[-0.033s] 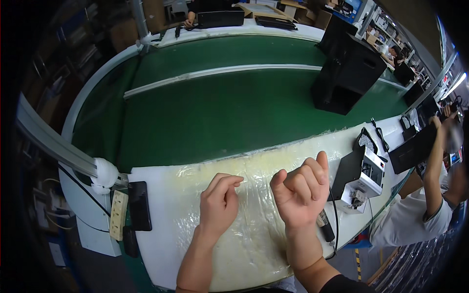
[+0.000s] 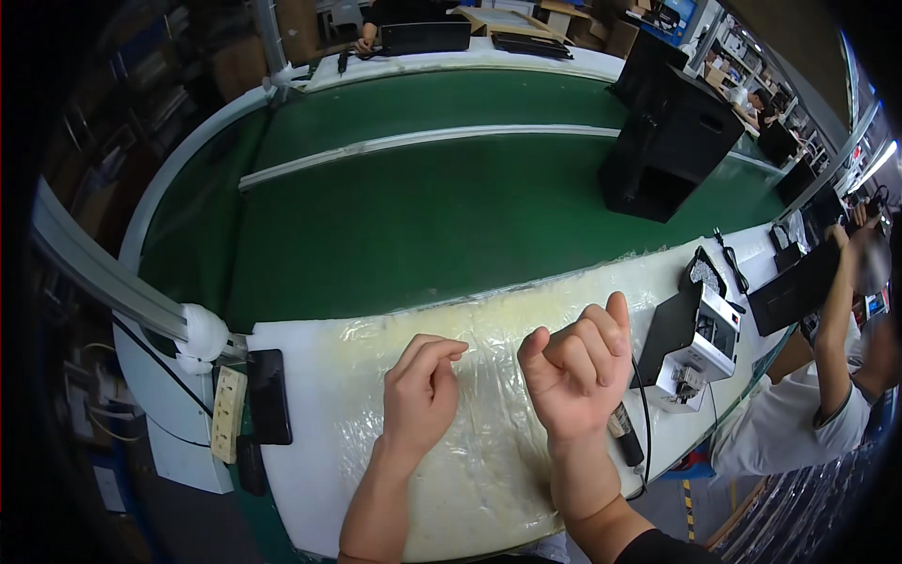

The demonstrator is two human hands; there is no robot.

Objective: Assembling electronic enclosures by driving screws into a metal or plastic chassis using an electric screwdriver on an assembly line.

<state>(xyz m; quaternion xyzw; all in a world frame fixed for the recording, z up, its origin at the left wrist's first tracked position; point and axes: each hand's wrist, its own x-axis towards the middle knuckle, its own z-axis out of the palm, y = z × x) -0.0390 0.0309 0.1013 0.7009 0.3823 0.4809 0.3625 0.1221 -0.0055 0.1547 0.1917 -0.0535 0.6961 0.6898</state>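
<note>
My left hand (image 2: 422, 395) hovers above the plastic-covered near part of the white worktop (image 2: 310, 489). Its fingers are curled in, and nothing shows between them. To its right my right hand (image 2: 581, 376) is raised with the palm side turned up. Its middle fingers fold loosely inward while an outer digit points upward, and no object shows in it. Nearest to the right hand is a dark cylindrical handheld tool (image 2: 625, 435) with a black cable, partly hidden behind the wrist.
A black-and-silver boxy device (image 2: 691, 334) stands on the right. Beyond lies a green belt surface (image 2: 423, 216) carrying black cabinets (image 2: 667, 141). A dark phone-like slab (image 2: 270, 397) and a power strip (image 2: 228, 414) are at left. A co-worker (image 2: 799, 414) handles a black panel (image 2: 797, 287).
</note>
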